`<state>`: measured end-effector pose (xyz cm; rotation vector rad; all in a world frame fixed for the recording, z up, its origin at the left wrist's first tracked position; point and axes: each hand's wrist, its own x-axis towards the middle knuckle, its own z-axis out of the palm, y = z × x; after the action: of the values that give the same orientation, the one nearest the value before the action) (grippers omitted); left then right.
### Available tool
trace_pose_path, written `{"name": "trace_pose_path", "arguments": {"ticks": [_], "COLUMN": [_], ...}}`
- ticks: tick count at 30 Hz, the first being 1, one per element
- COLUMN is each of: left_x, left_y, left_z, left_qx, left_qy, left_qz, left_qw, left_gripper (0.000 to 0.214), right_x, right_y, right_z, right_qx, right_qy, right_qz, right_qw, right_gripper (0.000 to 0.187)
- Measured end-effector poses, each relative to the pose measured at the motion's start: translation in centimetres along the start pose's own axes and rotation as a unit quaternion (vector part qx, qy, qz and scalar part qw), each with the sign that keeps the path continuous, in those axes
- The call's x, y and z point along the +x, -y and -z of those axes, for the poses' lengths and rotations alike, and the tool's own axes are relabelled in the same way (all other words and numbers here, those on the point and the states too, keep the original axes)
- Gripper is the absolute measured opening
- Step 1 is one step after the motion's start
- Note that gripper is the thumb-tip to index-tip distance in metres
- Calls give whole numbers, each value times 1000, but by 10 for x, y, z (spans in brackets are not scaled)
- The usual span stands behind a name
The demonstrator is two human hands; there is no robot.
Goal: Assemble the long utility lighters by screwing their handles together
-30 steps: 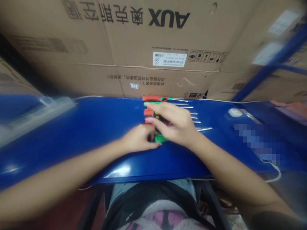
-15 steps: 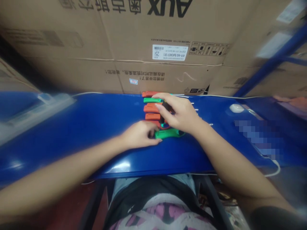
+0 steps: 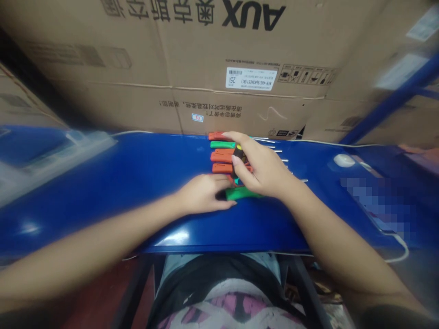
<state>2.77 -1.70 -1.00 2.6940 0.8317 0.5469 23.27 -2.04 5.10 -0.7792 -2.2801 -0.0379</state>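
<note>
Several screwdrivers lie side by side on the blue tabletop, handles to the left and metal shafts to the right. Among them are a top orange screwdriver (image 3: 216,135), a green screwdriver (image 3: 219,145) below it, and more orange screwdrivers (image 3: 221,168). My right hand (image 3: 262,164) is over the row, closed round a black handle (image 3: 239,155) with a yellow end; its lower part is hidden. My left hand (image 3: 206,194) rests at the near end of the row, its thumb and fingers round the left end of the nearest green screwdriver (image 3: 242,193), touching an orange handle beside it.
A large cardboard box (image 3: 137,68) stands along the back edge. To the right are a white mouse (image 3: 344,160), a blurred flat object (image 3: 373,205) and a white cable (image 3: 406,251). A clear plastic item (image 3: 92,141) lies on the left.
The view has shifted slightly. My right hand has come a little nearer to me, now covering the right end of the nearest green handle. My left hand stays at the row.
</note>
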Motion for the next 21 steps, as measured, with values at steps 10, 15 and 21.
{"name": "trace_pose_path", "arguments": {"ticks": [10,15,21], "left_x": [-1,-2,0], "left_y": [3,4,5], "left_z": [1,0,2], "left_qx": [-14,-29,-50], "left_qy": [5,7,13], "left_qz": [-14,-1,4], "left_qw": [1000,1000,999], "left_gripper": [22,22,21], "right_x": [1,0,-1], "right_y": [3,1,-1], "right_z": [0,1,5], "right_qx": [19,-20,4], "right_qy": [-22,-58,-1], "right_qz": [9,12,2], "right_qw": [1000,998,1000], "right_gripper": [33,22,38]}}
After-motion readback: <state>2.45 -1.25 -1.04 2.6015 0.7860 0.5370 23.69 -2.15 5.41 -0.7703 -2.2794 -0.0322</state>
